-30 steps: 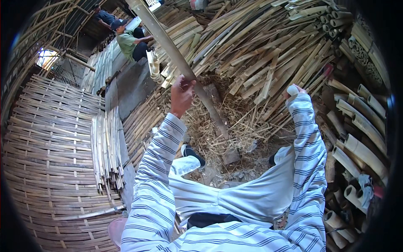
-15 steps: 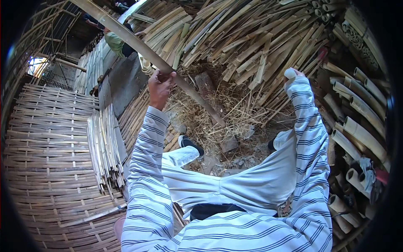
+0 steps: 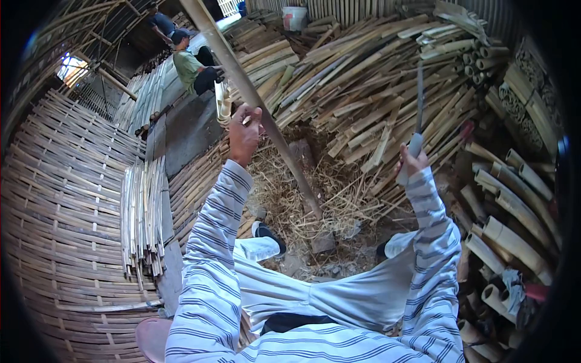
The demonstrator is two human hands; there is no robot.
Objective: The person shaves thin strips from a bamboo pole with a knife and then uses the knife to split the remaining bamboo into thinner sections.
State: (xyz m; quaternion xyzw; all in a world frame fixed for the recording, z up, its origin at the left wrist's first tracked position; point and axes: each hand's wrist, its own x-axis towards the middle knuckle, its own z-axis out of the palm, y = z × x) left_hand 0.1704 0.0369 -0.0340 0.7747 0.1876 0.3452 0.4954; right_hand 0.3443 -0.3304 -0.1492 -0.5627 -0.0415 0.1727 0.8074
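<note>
The left hand [image 3: 244, 138] is holding a bamboo pole [image 3: 227, 57] from its left side, with the fingers and thumb bending against it; how firmly they are pressing, I cannot tell. The right hand [image 3: 413, 163] is grasping the pale handle of a knife [image 3: 420, 100], whose blade is pointing to the far side, well apart from the pole. The pole is leaning in front of the person: its lower end is seemingly resting among the shavings [image 3: 345, 202] on the floor, and its upper part is reaching toward the far left.

In my judgement, if the loose shavings are giving poor support, the lower end could be sliding and the pole turning in the left hand. If the blade is ever slipping along the smooth bamboo, it could be cutting the left hand, or falling toward the left shoe [image 3: 269, 237] near the lower end.

Farther out, split bamboo pieces [image 3: 363, 91] are lying in a big heap on the far side, thicker bamboo tubes [image 3: 514, 239] are lying at the right, and thin strips [image 3: 143, 218] are lying beside a woven bamboo panel [image 3: 66, 212] at the left. At the far left, a co-worker [image 3: 189, 68] is sitting low, and another person [image 3: 162, 25] is appearing behind.
</note>
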